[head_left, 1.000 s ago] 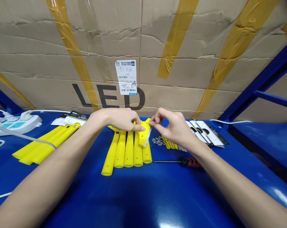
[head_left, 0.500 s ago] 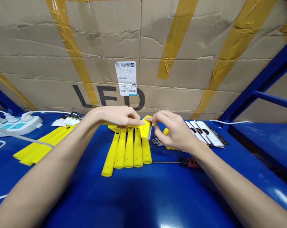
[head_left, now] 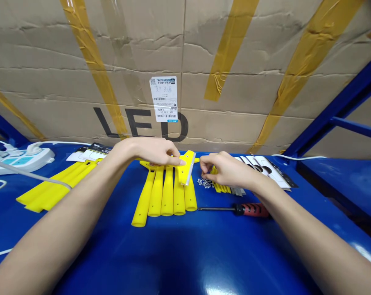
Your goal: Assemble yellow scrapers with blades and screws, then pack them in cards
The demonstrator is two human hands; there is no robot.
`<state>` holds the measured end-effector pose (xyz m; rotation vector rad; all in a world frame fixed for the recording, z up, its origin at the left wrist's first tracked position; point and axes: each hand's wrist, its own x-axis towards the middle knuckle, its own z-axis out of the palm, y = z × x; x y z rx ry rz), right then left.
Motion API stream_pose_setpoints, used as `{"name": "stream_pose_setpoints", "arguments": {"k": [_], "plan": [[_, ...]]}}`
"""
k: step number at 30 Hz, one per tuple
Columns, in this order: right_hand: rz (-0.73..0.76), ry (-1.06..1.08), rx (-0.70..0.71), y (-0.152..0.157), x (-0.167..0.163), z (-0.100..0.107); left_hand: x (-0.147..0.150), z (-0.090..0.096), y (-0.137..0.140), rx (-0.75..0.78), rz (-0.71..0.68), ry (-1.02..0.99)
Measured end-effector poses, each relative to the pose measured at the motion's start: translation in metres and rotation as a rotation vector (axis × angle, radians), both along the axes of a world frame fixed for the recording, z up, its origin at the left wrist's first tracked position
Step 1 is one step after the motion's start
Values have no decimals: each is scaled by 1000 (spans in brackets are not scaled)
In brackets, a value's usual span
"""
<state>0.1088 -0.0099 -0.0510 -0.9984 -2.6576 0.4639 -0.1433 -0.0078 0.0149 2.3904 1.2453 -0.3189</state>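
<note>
My left hand [head_left: 161,151] grips a yellow scraper [head_left: 186,167] between thumb and fingers. A thin metal blade runs along the scraper's right edge. Below it, several yellow scraper handles [head_left: 167,196] lie side by side, hollow ends toward me. Over a small heap of screws [head_left: 205,183], my right hand [head_left: 227,169] is closed with thumb and fingertips pinched together. Whatever is between those fingertips is too small to make out. Small yellow pieces [head_left: 221,188] lie under the right hand, partly hidden by it.
A screwdriver [head_left: 252,209] with a red and black handle lies right of the handles. Printed cards [head_left: 273,171] sit farther right. More yellow handles [head_left: 55,184] and a white power strip [head_left: 35,159] are at left. A big cardboard box [head_left: 228,123] stands behind.
My right hand has left the scraper's edge and moved right and down to the screws. The scraper, still in my left hand, has turned slightly, showing more of its blade.
</note>
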Motion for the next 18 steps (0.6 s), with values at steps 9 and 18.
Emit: {"name": "stream_pose_setpoints", "arguments": {"k": [9,18], "plan": [[-17,-53,114,-1,-5,-13,3,-2,-1,-15,-6,-14],[-38,-26,138,-6,-12,-16,7,0,-4,5,19,17]]}}
